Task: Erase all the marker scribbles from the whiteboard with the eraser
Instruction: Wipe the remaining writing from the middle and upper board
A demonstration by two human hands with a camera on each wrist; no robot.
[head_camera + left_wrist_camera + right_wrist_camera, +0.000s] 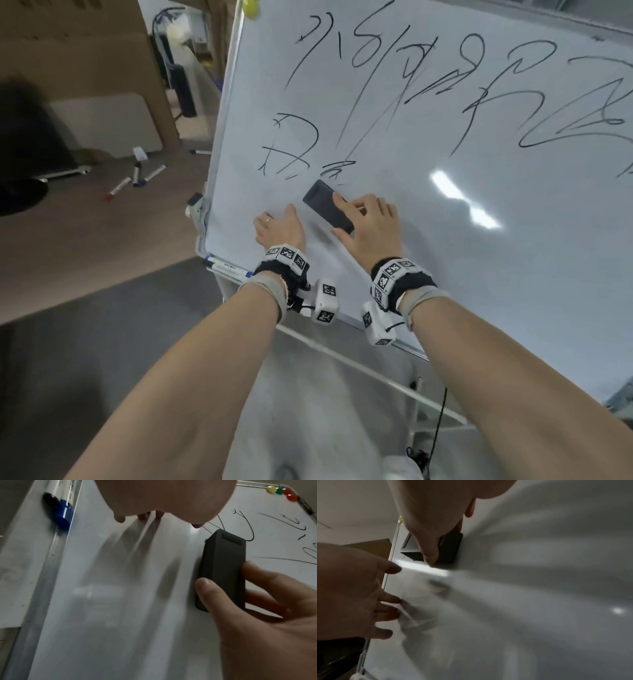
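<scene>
A black rectangular eraser (327, 207) lies flat against the whiteboard (445, 212), just below a small scribble. My right hand (368, 226) grips it, thumb on one long side and fingers on the other; the left wrist view shows this eraser (223, 566) pinched the same way, and the right wrist view shows the eraser (448, 547) under my thumb. My left hand (279, 229) presses flat on the board beside it, fingers spread. Black marker scribbles (428, 78) cover the board's upper part; its lower part is blank.
Two markers (226, 269) lie on the tray at the board's lower left edge, also seen as markers (60, 504). Coloured magnets (281, 492) sit at a board corner. Several markers (137, 180) lie on the floor at left, near cardboard boxes.
</scene>
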